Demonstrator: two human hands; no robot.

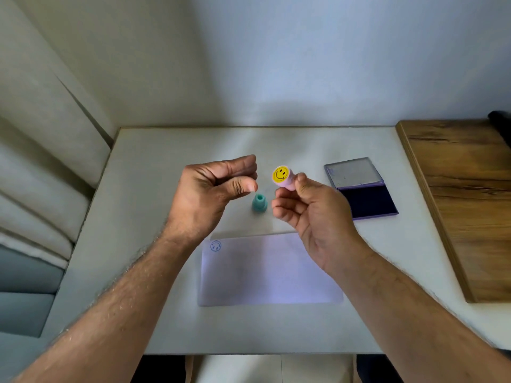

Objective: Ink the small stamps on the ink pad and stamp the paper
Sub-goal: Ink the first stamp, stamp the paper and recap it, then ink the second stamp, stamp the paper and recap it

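Note:
My right hand [312, 214] holds a small pink stamp [283, 176] above the table, its yellow smiley top turned toward me. My left hand [213, 189] hovers just left of it, fingers curled, thumb near the fingertips, with nothing in it. Between and below the hands a teal stamp [260, 203] stands upright on the table. The white paper [265, 272] lies in front of me with one blue smiley print [216, 246] in its far left corner. The ink pad [367, 200] lies open to the right, dark blue pad toward me, lid [352, 172] folded back.
The white table [154, 189] stands against a pale wall. A wooden board [464, 200] lies along its right side, with a dark object [500, 120] at the far right edge. Cushions [36, 189] rise at the left. A clear sheet edge [249, 233] shows behind the paper.

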